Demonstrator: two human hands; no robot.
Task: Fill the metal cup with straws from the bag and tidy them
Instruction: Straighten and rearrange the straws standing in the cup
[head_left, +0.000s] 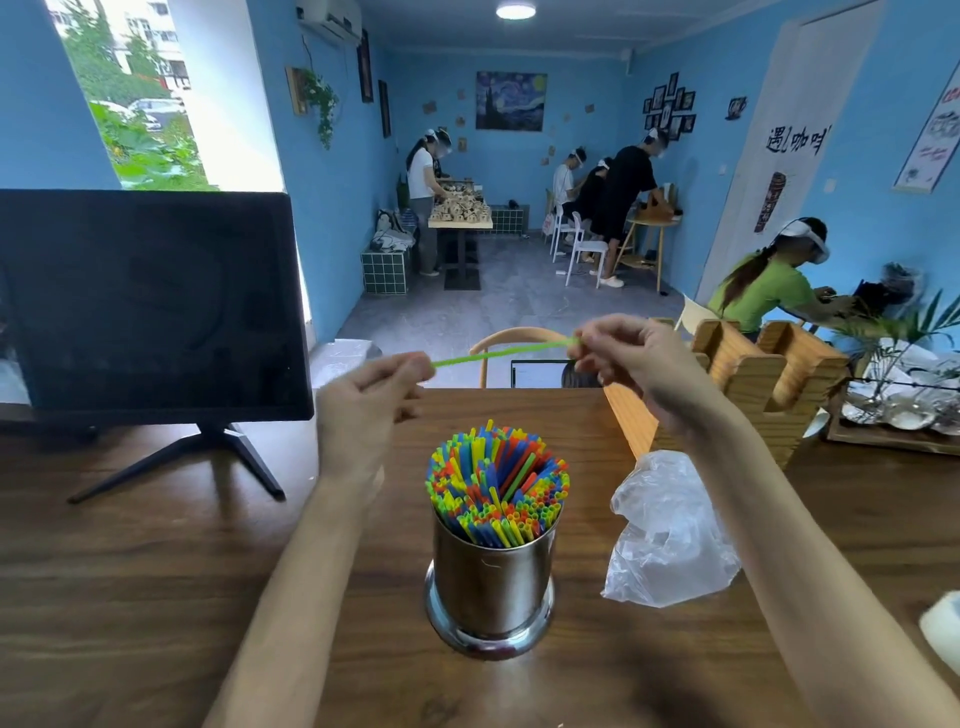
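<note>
Metal cup (492, 582) stands packed with coloured straws (497, 480) on the wooden table (156, 597) in front of you.
Above it you hold a single green straw (501, 353) level, your left hand (363, 410) pinching one end in its fingers and your right hand (631, 358) pinching the other. The crumpled clear plastic bag (670, 535) lies just right of the cup, and a dark monitor (150, 301) stands at the left.

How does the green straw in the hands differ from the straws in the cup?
The single green straw lies nearly level, pinched at both ends by the left hand and right hand; the multicoloured straws stand upright, packed in the shiny metal cup. Both are thin plastic.
</note>
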